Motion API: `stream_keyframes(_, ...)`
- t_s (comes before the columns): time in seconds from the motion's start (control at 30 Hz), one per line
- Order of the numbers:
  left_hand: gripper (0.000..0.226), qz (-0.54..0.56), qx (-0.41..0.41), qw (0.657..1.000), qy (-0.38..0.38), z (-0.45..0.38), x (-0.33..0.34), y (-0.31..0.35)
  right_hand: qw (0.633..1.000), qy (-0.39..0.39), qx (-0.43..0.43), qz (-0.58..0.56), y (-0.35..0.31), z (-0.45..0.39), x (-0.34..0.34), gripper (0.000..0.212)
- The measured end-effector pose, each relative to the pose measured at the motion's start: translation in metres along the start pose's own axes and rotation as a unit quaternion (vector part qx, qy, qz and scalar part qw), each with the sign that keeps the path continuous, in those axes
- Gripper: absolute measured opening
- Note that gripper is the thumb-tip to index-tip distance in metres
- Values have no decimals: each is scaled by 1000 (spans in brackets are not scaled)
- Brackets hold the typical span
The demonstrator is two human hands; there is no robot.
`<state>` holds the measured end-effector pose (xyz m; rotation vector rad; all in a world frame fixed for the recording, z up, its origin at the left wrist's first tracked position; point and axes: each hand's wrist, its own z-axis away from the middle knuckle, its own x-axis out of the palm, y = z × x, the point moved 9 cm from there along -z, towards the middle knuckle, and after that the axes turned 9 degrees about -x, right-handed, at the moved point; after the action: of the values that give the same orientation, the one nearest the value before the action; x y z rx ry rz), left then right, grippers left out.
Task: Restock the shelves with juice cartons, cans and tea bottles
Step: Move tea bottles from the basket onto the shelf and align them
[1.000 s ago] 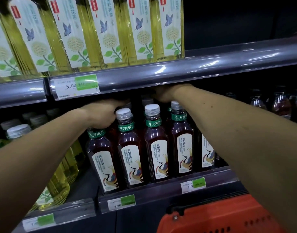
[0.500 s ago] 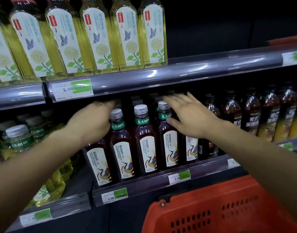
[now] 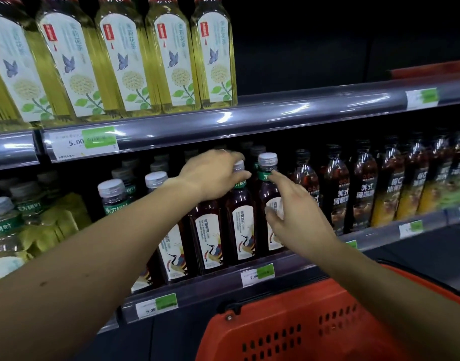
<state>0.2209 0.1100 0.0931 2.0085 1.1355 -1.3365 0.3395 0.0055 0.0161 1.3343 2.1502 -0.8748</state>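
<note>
We are reaching both hands into the lower shelf. Our left hand [image 3: 213, 175] is lying over the neck and cap of a dark pu'er tea bottle [image 3: 240, 217], fingers curling down around the cap, so it is gripping the top of that bottle. Our right hand [image 3: 295, 217] is hanging in front of the next dark tea bottle to the right [image 3: 266, 194], fingers spread and relaxed, index tip touching or just beside its green neck band; it is holding nothing.

These bottles are standing upright in the front row of dark crane-label tea bottles [image 3: 208, 238], near the shelf edge, with more silver caps showing behind them, farther in. Left of the row, pale green tea bottles [image 3: 4, 230] are standing on the same shelf, blurred. Right of the row, dark coffee bottles [image 3: 364, 188] are lining up, then yellowish bottles [image 3: 406, 201] at far right, labels too blurred to read.

A price rail [image 3: 257, 273] is running along the near shelf edge with white and green tags reading 7.00. On the upper shelf, jasmine tea bottles [image 3: 169, 56] with butterfly labels are standing at left, above a 5.00 tag [image 3: 83, 142]; the right part of that shelf is dark. A red shopping basket [image 3: 288, 332] is sitting nearest us, below the right arm.
</note>
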Motion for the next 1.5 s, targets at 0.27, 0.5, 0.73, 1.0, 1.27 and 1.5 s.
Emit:
stream_keyframes(0.27, 61, -33, -33, 999, 22, 26, -16, 17, 994, -2, 102, -42, 28, -33, -14, 57)
stream_keyframes(0.5, 95, 267, -282, 885, 255, 241, 16, -125, 991, -49, 120, -12, 32, -71, -20, 62)
stream_keyframes(0.73, 101, 349, -437, 829, -3, 242, 127, -191, 985, -82, 152, 4, 36, -71, -9, 56)
stream_keyframes(1.0, 67, 271, -486, 830, 45, 237, 123, -180, 983, -97, 157, 9, 39, -73, -10, 58)
stream_keyframes(1.27, 111, 256, -432, 863, 66, 238, 107, -153, 997, -64, 5, 46, -1, -1, 29, 86)
stream_keyframes(1.5, 71, -153, -196, 964, 94, 216, 90, -85, 976, -54, -83, 193, -1, 28, 59, 70)
